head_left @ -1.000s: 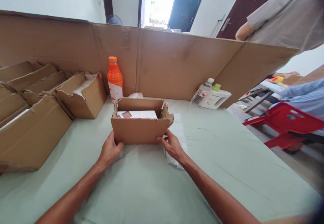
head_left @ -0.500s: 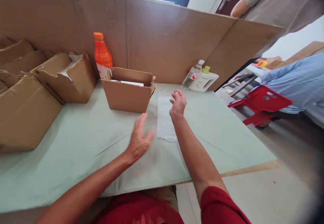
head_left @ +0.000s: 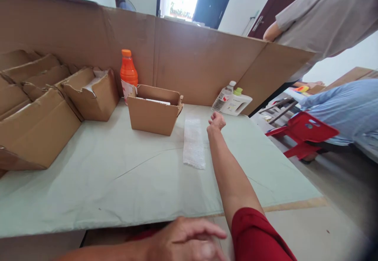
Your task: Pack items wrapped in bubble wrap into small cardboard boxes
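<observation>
The bubble wrap point(head_left: 194, 148), one flat strip, lies on the green-covered worktop point(head_left: 118, 174) just in front and to the right of the small open cardboard box point(head_left: 155, 111), and neither hand touches it. The right hand point(head_left: 216, 121) is stretched out over the worktop just beside the strip's far right corner, its grip curled into a loose fist with nothing in it. The left hand point(head_left: 186, 239) is low at the near edge of the worktop, blurred, fingers spread and flat, its grip open and holding nothing. The small box holds one flat white item. To its left stand several more cardboard boxes point(head_left: 38, 111), at least five, packed close together. One orange bottle point(head_left: 128, 74) stands just behind the small box against the cardboard wall point(head_left: 206, 64). Further right along that wall are one clear bottle point(head_left: 223, 95) and one white jug point(head_left: 238, 103), touching. Beyond the wall stands another person in a grey shirt point(head_left: 321, 17), and one red chair point(head_left: 304, 133) sits off the worktop's right end.
</observation>
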Demonstrator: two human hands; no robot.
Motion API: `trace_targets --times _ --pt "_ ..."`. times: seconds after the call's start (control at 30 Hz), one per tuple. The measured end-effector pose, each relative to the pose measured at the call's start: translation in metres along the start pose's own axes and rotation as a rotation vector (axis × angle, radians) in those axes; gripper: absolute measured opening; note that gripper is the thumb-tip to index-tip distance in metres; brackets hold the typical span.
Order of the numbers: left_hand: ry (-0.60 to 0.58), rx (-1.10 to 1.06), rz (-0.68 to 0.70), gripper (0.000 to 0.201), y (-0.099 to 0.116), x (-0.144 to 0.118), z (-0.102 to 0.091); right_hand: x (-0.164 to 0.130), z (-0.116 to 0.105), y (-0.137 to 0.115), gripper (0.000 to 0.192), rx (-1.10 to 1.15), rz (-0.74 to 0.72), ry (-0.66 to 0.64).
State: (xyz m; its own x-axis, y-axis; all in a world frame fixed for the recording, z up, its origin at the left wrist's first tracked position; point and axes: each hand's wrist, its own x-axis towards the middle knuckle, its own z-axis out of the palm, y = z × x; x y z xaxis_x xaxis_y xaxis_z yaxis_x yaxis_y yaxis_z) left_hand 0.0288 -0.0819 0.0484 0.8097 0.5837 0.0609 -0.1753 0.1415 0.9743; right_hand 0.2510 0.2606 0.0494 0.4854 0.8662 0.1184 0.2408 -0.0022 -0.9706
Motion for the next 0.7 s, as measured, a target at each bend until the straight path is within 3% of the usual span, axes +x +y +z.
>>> trace_targets --times 0.03,0.1,0.2,0.27,0.33,0.4,0.6,0.7 --pt "0.063 0.079 -0.029 0.051 0.011 -0.006 -0.024 -0.006 0.000 0.000 0.038 0.019 0.031 -0.005" --pt "0.501 0.377 0.005 0.035 0.030 -0.011 -0.084 -0.022 0.005 0.002 0.037 0.060 0.073 -0.067" --pt "1.178 0.539 0.065 0.048 0.047 -0.004 -0.187 -0.056 0.025 0.006 0.030 0.108 0.077 -0.256" --pt "1.425 0.554 0.144 0.069 0.048 0.007 -0.245 -0.081 0.041 0.009 0.029 0.127 0.061 -0.375" --pt "1.472 0.501 0.166 0.079 0.041 0.021 -0.281 -0.102 0.055 0.012 0.036 0.143 0.029 -0.456" --pt "1.410 0.467 0.167 0.077 0.029 0.032 -0.292 -0.115 0.065 0.015 0.042 0.157 -0.011 -0.493" --pt "1.317 0.483 0.224 0.072 0.000 0.044 -0.262 -0.120 0.075 0.025 0.050 0.148 -0.112 -0.475" --pt "1.295 0.516 0.250 0.074 0.000 0.043 -0.262 -0.113 0.070 0.022 0.050 0.108 -0.125 -0.523"
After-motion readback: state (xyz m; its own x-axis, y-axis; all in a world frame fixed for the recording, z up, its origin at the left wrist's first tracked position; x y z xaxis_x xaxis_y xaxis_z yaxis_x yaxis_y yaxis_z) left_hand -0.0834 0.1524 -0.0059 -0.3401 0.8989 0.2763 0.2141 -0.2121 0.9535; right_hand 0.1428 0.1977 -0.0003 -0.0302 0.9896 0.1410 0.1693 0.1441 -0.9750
